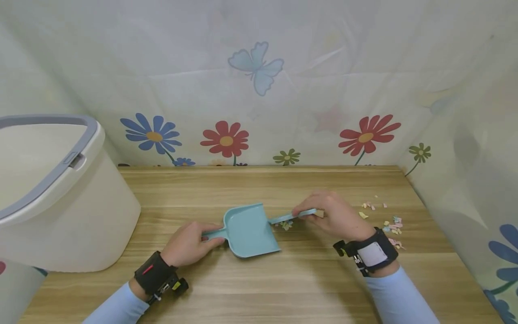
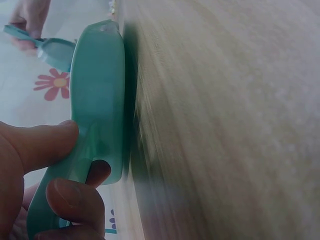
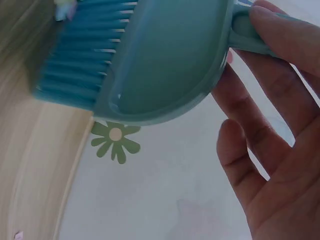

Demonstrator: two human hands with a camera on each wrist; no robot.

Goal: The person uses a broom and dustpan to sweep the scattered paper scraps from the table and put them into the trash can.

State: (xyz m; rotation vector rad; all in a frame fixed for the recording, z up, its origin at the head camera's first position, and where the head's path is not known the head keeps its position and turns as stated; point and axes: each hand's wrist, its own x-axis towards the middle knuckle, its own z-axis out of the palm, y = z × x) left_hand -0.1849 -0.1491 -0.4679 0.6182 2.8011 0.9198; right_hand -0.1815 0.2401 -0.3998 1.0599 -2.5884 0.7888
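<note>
Working with both hands full here: our left hand (image 1: 192, 246) has its thumb and fingers wrapped round the short handle of a light teal plastic dustpan (image 1: 248, 231), and our right hand (image 1: 336, 216) is pinching the handle of a matching teal plastic hand brush with darker blue-teal bristles (image 3: 85, 55). The hands are well apart, with the dustpan sitting between them around the middle of the wood-grain table (image 1: 243, 292), its flat open edge facing right, toward the brush. We've got a little clump of small pastel scraps (image 1: 285, 225) right by the brush, just beside that edge; we honestly can't tell if the bristles are touching the table. More loose pink, yellow and blue bits (image 1: 394, 225) are scattered on the table past our right hand. Off to our left is a big white bin with a grey rim (image 1: 109, 216), and behind everything hangs a pale sheet printed with flowers and a butterfly (image 1: 283, 27). We're wearing light blue sleeves (image 1: 117, 306) and black wrist straps (image 1: 151, 272), too.
</note>
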